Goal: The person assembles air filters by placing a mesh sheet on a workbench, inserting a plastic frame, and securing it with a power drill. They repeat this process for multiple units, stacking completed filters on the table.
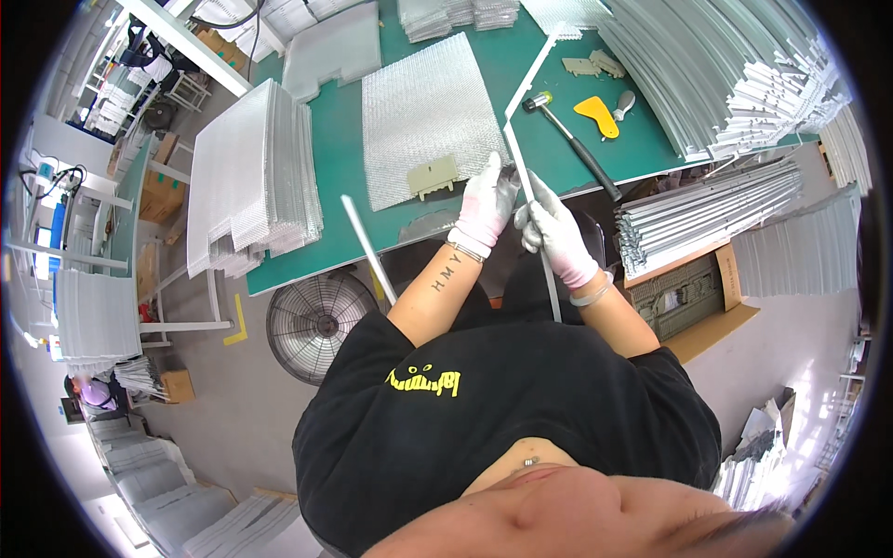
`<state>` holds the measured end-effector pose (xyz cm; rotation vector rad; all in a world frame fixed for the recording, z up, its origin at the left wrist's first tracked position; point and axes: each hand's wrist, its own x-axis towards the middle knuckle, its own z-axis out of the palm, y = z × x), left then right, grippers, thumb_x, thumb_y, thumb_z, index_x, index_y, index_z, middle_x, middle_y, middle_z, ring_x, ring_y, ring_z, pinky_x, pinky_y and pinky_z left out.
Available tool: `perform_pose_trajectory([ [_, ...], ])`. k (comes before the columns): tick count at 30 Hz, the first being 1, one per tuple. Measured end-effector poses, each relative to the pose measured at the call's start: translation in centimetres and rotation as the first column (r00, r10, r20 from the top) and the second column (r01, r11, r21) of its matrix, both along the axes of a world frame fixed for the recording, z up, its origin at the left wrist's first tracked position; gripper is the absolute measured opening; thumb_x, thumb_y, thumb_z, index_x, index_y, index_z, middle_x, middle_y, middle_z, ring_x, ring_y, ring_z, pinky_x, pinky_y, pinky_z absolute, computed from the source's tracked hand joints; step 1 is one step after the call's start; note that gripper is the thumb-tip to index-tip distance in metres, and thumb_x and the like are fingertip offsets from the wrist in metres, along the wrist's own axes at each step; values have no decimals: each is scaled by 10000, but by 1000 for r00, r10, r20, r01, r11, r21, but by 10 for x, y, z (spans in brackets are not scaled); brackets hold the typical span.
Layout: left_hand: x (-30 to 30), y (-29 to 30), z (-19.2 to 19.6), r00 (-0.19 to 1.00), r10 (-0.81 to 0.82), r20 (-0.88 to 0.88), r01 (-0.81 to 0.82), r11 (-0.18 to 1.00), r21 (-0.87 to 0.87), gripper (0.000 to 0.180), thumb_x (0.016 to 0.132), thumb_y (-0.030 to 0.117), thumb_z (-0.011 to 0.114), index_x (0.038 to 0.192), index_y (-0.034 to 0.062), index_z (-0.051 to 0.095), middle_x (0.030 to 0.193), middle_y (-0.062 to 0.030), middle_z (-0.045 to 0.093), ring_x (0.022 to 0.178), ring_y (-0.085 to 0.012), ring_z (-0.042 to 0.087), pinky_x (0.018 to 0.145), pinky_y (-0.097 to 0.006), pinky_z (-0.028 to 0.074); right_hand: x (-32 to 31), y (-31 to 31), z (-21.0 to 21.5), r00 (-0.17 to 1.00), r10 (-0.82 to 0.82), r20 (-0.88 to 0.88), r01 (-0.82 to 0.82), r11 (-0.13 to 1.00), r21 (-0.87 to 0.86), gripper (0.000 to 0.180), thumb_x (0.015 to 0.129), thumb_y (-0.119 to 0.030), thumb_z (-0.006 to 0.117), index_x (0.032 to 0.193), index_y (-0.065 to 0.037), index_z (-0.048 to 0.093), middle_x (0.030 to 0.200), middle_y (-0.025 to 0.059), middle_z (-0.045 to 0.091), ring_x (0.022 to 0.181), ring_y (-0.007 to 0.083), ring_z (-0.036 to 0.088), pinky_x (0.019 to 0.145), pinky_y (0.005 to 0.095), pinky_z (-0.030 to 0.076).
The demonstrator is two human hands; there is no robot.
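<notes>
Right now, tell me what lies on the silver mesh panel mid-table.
An olive notched piece lies on the mesh panel near its lower edge; the surface beneath it is hidden.

Bright indoor light, white glare on floor [786,349] at right, bent edges — black corners

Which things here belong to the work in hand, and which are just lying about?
In hand, or likely belonging:
- long pale strip, in the right hand, left hand close by
- mesh panel
- olive piece on it

Apparently lying idle:
- mallet
- yellow scraper
</notes>
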<state>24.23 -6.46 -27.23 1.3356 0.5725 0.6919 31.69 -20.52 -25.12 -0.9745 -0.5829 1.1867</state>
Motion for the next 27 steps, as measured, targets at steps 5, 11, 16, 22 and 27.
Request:
perform_pose_trajectory([
  [5, 16, 0, -7, 888, 186, 420, 105, 807, -581, 287, 1054, 198, 502, 1098, -58, 624, 1071, -156, 662, 1013, -234, 615, 933, -366, 483, 0, -1, 4, 1000, 5, -6, -5, 1000, -11, 573, 1067, -210, 445, 1592, -109, 238, 857, 50, 568, 533, 45, 417, 521, 216, 424],
  [11, 23, 8, -28, 975, 80, 206, -54, 990, -132, 310, 1075, 214, 444, 1105, -29, 633, 1020, -134, 693, 933, -215, 644, 854, -342, 492, 0, -5, 0, 1000, -5, 2, 5, 1000, -20, 574, 1070, -214, 438, 1596, -118, 229, 849, 52, 569, 537, 48, 427, 528, 218, 433],
  [16, 25, 9, -20, 962, 93, 256, -23, 964, -263, 323, 1064, 233, 477, 1075, -45, 642, 1018, -142, 692, 947, -209, 648, 851, -331, 498, -3, -15, 6, 999, 19, 28, -18, 999, -51, 585, 1070, -217, 440, 1601, -125, 212, 821, 53, 568, 535, 56, 430, 524, 223, 433],
  [22, 29, -1, -6, 904, 222, 365, 6, 847, -531, 332, 1044, 231, 533, 1033, -83, 643, 1016, -152, 668, 949, -231, 645, 875, -341, 520, -5, -21, 8, 1000, 6, 28, -4, 998, -56, 599, 1071, -223, 447, 1604, -122, 194, 808, 49, 569, 522, 57, 433, 505, 219, 420],
  [27, 28, -6, 2, 859, 313, 404, 19, 772, -636, 263, 1016, 190, 588, 1049, -65, 648, 1011, -137, 664, 932, -197, 632, 869, -330, 521, -3, -19, 0, 1000, 7, -4, -7, 999, -44, 587, 1069, -196, 436, 1602, -121, 203, 789, 47, 569, 509, 55, 430, 489, 219, 415],
])
